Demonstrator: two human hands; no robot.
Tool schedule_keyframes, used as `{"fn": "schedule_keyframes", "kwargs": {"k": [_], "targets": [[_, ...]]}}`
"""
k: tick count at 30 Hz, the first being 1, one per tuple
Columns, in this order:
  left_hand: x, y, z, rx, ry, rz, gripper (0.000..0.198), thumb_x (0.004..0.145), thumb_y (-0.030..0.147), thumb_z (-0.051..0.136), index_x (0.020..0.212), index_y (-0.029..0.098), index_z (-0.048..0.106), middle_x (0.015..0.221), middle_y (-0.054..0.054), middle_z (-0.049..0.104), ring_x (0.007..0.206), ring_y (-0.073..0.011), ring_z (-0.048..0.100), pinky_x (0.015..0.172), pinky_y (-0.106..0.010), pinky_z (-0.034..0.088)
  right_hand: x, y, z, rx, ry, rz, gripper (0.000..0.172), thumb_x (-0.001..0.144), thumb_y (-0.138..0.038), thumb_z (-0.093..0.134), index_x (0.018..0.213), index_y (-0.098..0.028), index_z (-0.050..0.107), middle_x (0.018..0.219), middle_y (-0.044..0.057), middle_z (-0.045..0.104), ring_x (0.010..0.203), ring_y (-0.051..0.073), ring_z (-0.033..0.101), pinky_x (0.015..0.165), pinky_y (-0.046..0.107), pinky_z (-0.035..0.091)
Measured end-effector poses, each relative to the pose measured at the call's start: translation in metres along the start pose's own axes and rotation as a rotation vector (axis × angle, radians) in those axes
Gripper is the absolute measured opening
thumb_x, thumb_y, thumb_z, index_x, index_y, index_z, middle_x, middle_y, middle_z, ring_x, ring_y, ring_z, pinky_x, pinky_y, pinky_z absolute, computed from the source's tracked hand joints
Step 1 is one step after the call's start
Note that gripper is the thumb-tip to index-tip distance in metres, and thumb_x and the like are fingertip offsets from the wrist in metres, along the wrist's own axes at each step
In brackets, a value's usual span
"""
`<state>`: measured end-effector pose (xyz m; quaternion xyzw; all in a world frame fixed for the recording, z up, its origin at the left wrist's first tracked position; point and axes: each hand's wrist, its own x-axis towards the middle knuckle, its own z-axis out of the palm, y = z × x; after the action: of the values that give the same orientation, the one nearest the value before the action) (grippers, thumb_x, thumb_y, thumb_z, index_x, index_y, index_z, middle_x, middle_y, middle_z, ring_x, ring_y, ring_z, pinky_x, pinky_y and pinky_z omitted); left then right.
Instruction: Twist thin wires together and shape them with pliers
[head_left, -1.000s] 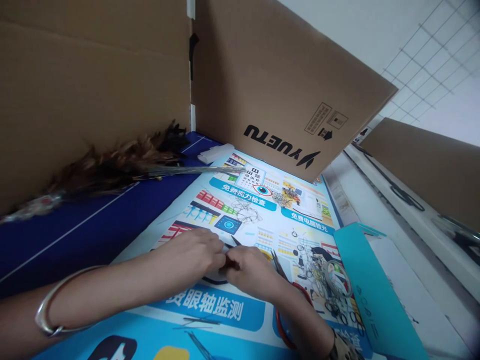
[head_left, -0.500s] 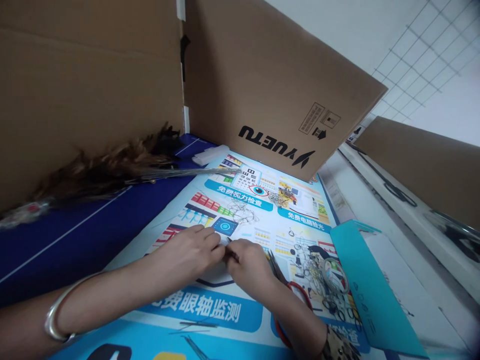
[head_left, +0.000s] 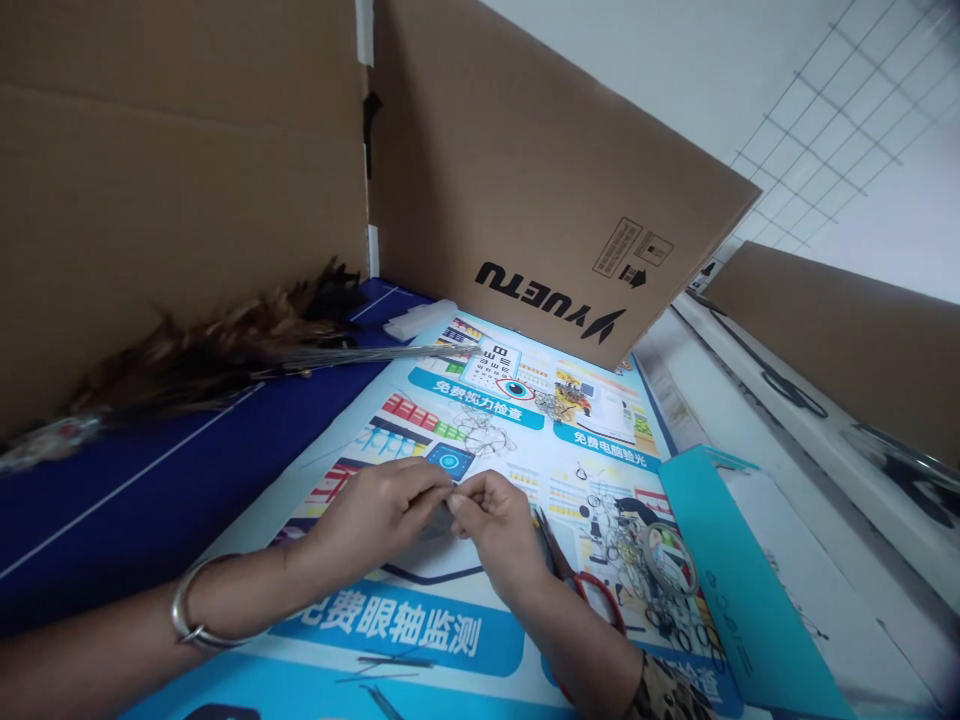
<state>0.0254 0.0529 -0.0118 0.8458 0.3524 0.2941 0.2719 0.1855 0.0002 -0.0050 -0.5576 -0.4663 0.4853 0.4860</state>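
My left hand point(head_left: 386, 512), with a silver bangle on its wrist, is closed in a pinch over the printed sheet point(head_left: 457, 350). Fingertip to fingertip with it, my right hand point(head_left: 501, 522) is pinched too. What lies between the fingers is too small to make out. Partly under my right forearm are scissors point(head_left: 598, 592) with red handles. To their right, a tangle of thin wire loops and small rings point(head_left: 619, 535) lies around a tape roll point(head_left: 691, 572). Several thin dark sticks point(head_left: 395, 661) rest on the sheet near the front.
Brown feathers point(head_left: 217, 350) with long thin wire stems point(head_left: 375, 353) lie at left on the dark blue surface point(head_left: 187, 470). Cardboard panels point(head_left: 525, 150) stand behind. More fine wire point(head_left: 486, 432) lies beyond my hands. A turquoise box point(head_left: 720, 560) is at right.
My left hand has turned, its fingers now reaching straighter toward the right hand. My right fingers have lifted slightly, and the bangle has shifted toward the hand. The view has moved slightly.
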Motion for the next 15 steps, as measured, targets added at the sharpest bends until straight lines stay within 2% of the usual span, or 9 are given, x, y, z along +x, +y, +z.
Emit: {"fn": "schedule_keyframes", "kwargs": {"k": [4,7,10,15], "targets": [[0.005,0.001,0.006,-0.520,-0.036,-0.334,0.023,0.086,0.037,0.057,0.075,0.019,0.065,0.064,0.002,0.063,0.061,-0.0145,0.054,0.057,-0.025,0.039,-0.001,0.002,0.004,0.293,0.013,0.099,0.019,0.070,-0.030,0.073,0.072,-0.018,0.059,0.056,-0.005,0.056,0.050,0.010,0.049,0.052,0.023,0.036],[0.008,-0.002,0.003,-0.807,-0.143,-0.445,0.027,0.082,0.044,0.063,0.073,0.018,0.064,0.059,0.003,0.060,0.056,-0.0127,0.049,0.055,-0.024,0.035,0.001,0.002,0.002,0.425,-0.034,0.165,0.023,0.066,-0.031,0.078,0.071,-0.018,0.059,0.059,-0.003,0.059,0.049,0.009,0.049,0.051,0.023,0.035],[0.012,-0.005,-0.005,-0.902,-0.255,-0.476,0.029,0.082,0.045,0.065,0.077,0.017,0.065,0.066,0.000,0.064,0.061,-0.0132,0.052,0.058,-0.024,0.036,0.003,0.001,-0.001,0.439,-0.072,0.172,0.023,0.066,-0.031,0.078,0.072,-0.017,0.061,0.058,-0.003,0.059,0.049,0.009,0.049,0.051,0.023,0.034],[0.015,-0.011,-0.011,-0.808,-0.303,-0.440,0.029,0.080,0.046,0.066,0.077,0.017,0.066,0.062,0.002,0.060,0.055,-0.0121,0.047,0.053,-0.023,0.030,0.006,0.004,-0.005,0.368,-0.080,0.148,0.020,0.069,-0.030,0.076,0.074,-0.017,0.062,0.060,-0.002,0.059,0.049,0.009,0.048,0.051,0.024,0.032]]}}
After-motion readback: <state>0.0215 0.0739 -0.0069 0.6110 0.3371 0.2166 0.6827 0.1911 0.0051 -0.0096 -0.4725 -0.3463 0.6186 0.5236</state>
